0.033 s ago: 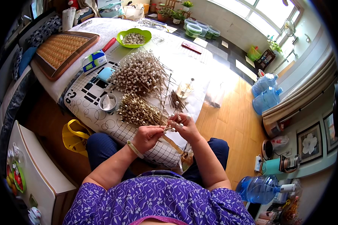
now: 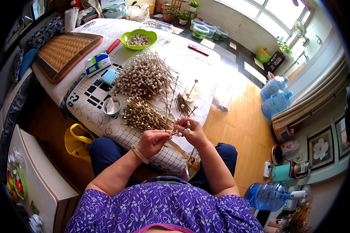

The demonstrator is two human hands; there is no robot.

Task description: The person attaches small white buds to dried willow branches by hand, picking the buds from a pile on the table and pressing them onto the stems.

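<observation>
Breakage: the thin brown twig with round white beads point(image 2: 179, 134) could be snapped if bent too sharply.
Beads: 1 or more could be knocked loose by too hard a squeeze.
Snagging: the tan bundle of dried stems point(image 2: 146, 114), just beyond the left hand point(image 2: 153, 140), could be caught by stray twig ends.
Left pinch: fingertips pressed together, twig pinched.
Right hand point(image 2: 194, 134): fingers curled and closed on the twig among its beads.
Twig position: held across both grips.

Worn on the person's head, the fisheye camera looks steeply down over the purple top point(image 2: 165, 204) and faces forward across the table point(image 2: 201, 72). The table's near edge lies close, just below the left hand point(image 2: 151, 142) and right hand point(image 2: 195, 134); its far edge recedes toward the view's top.
</observation>
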